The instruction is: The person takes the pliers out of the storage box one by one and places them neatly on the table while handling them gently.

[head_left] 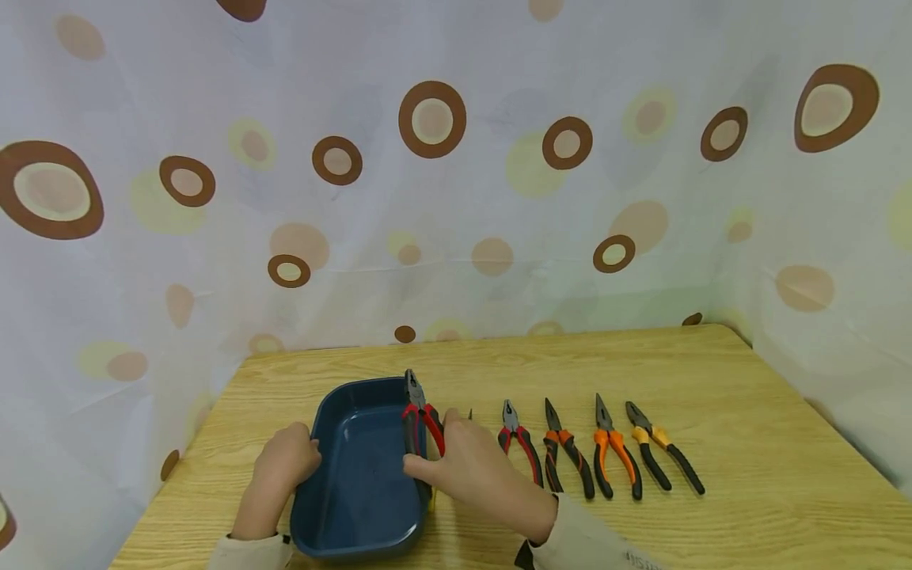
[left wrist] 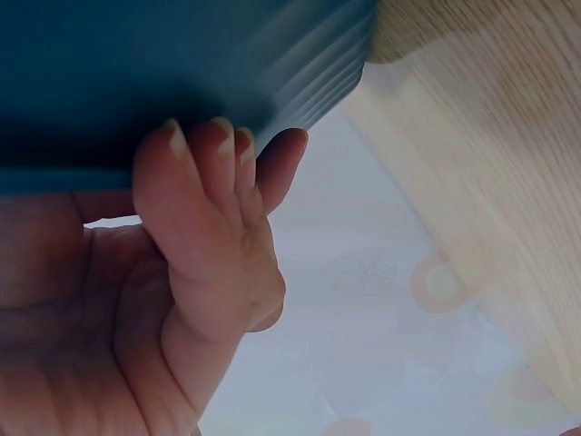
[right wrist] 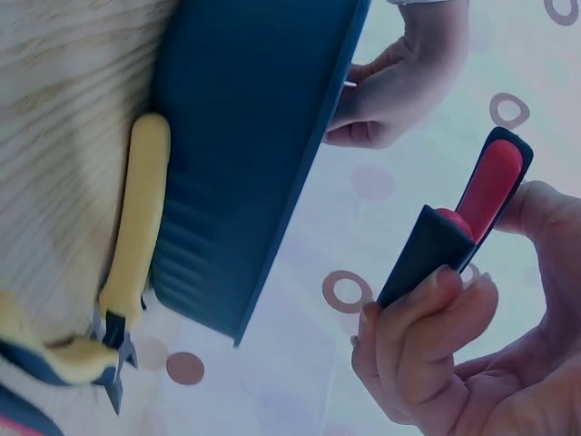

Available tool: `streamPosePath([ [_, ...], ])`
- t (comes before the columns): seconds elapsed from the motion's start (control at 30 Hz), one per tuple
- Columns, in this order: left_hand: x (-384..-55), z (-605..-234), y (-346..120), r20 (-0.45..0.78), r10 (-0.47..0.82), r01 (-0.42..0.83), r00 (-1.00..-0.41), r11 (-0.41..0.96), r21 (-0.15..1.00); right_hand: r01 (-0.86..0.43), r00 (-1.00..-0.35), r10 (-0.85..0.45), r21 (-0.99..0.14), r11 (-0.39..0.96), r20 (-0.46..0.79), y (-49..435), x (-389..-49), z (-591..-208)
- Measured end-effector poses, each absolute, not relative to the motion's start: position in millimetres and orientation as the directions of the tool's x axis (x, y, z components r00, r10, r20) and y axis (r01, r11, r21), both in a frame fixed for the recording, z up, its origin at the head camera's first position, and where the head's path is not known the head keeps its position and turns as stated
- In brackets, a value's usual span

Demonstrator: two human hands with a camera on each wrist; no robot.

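A dark blue rectangular basin (head_left: 366, 467) stands on the table. My left hand (head_left: 286, 459) grips its left rim; in the left wrist view the fingers (left wrist: 195, 200) lie against its ribbed outer wall. Red-and-black combination pliers (head_left: 415, 396) are held in my right hand (head_left: 477, 467), jaws pointing away, overlapping the basin's right rim in the head view. In the right wrist view their handle ends (right wrist: 490, 186) stick out above the curled fingers (right wrist: 427, 341). Yellow-handled pliers (right wrist: 136, 218) lie beside the basin, mostly hidden behind my right hand in the head view.
To the right, a row of pliers lies on the wooden table (head_left: 755, 443): a red-and-black pair (head_left: 511, 419), a black-and-orange long-nose pair (head_left: 553, 419), an orange-handled long-nose pair (head_left: 603, 416) and a yellow-and-black pair (head_left: 641, 423). A patterned curtain (head_left: 456, 198) hangs behind.
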State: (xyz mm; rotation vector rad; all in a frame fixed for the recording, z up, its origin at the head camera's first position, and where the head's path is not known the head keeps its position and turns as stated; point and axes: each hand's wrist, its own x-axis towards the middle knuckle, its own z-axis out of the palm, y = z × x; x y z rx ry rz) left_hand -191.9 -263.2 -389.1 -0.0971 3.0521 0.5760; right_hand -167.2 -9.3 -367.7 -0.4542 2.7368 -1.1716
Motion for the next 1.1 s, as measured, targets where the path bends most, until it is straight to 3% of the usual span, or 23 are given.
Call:
streamPosePath([
  [0.6,-193,-387,-264,-0.058,-0.050,-0.068,-0.997,0.928,0.365,-0.243,-0.962,-0.266,-0.658,0.713,0.066,31,-161,-363],
  [1.1,-191,-388,-262,-0.065,-0.052,-0.073,-0.997,0.926,0.371,-0.058,-0.996,-0.088,-0.634,0.771,-0.016,80,-157,-367],
])
